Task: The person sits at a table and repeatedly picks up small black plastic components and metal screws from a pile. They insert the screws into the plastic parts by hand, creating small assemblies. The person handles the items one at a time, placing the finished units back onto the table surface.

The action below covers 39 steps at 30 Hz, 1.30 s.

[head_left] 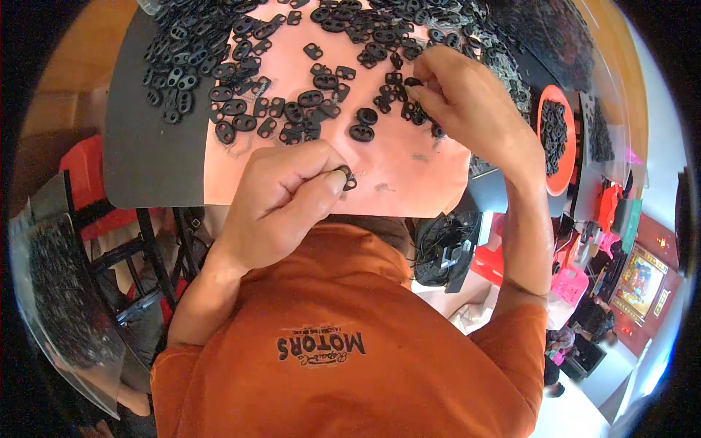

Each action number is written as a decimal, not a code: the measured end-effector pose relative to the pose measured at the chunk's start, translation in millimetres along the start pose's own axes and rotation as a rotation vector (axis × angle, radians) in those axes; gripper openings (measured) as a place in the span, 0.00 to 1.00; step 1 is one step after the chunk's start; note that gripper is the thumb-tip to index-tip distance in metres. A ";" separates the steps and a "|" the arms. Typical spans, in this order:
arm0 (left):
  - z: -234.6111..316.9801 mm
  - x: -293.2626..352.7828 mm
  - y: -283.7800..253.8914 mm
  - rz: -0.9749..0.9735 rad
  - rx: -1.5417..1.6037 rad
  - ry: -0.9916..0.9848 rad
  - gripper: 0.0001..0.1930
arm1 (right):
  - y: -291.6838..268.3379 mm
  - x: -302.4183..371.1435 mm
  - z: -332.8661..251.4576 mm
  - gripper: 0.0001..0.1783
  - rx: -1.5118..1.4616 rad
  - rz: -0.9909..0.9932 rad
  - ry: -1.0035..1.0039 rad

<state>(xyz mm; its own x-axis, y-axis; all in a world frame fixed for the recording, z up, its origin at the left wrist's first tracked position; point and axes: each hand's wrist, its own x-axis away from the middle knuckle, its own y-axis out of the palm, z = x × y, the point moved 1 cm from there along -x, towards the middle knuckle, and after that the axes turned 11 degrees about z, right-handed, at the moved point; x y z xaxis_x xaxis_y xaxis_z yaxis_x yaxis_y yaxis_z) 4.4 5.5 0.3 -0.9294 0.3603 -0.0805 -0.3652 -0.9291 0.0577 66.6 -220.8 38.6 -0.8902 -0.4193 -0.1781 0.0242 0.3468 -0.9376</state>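
Observation:
My left hand (pixel 288 197) is closed, thumb and forefinger pinching a small black cord lock part (pixel 350 179) above the near edge of the pink sheet (pixel 394 164). A thin spring seems to stick out beside that part. Farther right, my right hand (pixel 456 91) reaches over a cluster of small black pieces (pixel 394 89). Its thumb and forefinger are closed around a black oval cord lock piece (pixel 413 82), partly hidden by the fingers. Two black oval cord lock shells (pixel 363 125) lie apart between my hands.
Black oval shells are heaped at the far left (pixel 182 66), and more pieces lie mid-sheet (pixel 310 102). Loose metal springs (pixel 504 66) pile at the right. A red tray (pixel 556 139) of black pieces stands beyond my right forearm. A red chair (pixel 87 182) is at left.

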 end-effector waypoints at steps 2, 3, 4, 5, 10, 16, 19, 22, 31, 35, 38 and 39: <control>3.2 -1.0 0.5 0.004 0.000 0.002 0.08 | -1.2 0.6 -3.2 0.08 0.035 -0.039 0.051; 3.0 -0.6 0.4 0.004 0.011 -0.010 0.08 | -1.0 1.1 -4.2 0.08 0.051 -0.057 0.076; 2.8 -0.3 0.2 0.004 0.021 -0.022 0.08 | 0.3 1.5 -4.9 0.09 0.073 -0.024 0.051; 2.5 0.0 0.2 0.003 0.032 -0.035 0.08 | 2.5 2.3 -5.6 0.10 0.095 0.008 0.027; 2.7 3.0 4.6 0.093 0.131 -0.100 0.08 | -0.8 11.1 -33.2 0.15 -0.436 0.034 0.228; 11.2 3.3 0.5 0.056 0.171 -0.200 0.09 | 3.2 21.8 -48.9 0.14 -0.808 -0.021 0.476; 8.1 3.9 0.1 0.054 0.185 -0.198 0.10 | 1.9 23.4 -56.6 0.15 -0.947 -0.060 0.529; 9.5 2.7 -1.0 0.035 0.204 -0.205 0.10 | 1.3 25.1 -56.1 0.16 -0.882 -0.119 0.545; 0.6 2.4 -0.6 0.014 0.224 -0.118 0.11 | -2.1 27.0 -69.2 0.16 -0.921 -0.119 0.462; 1.5 3.3 -1.2 0.009 0.198 -0.087 0.11 | 0.8 27.5 -70.3 0.14 -0.844 -0.106 0.458; -1.4 3.7 -2.3 -0.023 0.211 -0.117 0.11 | 7.4 27.7 -78.5 0.12 -0.828 -0.092 0.467; -1.8 4.1 -2.9 -0.015 0.222 -0.106 0.10 | 12.5 27.5 -81.2 0.12 -0.846 -0.072 0.453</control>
<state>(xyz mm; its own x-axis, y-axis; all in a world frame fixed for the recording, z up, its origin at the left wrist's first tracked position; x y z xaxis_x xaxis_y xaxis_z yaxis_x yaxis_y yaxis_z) 1.8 9.5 -2.0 -0.9201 0.3912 0.0216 -0.3707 -0.8871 0.2751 5.5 -159.9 46.2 -0.9722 -0.1613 0.1699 -0.2161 0.8975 -0.3844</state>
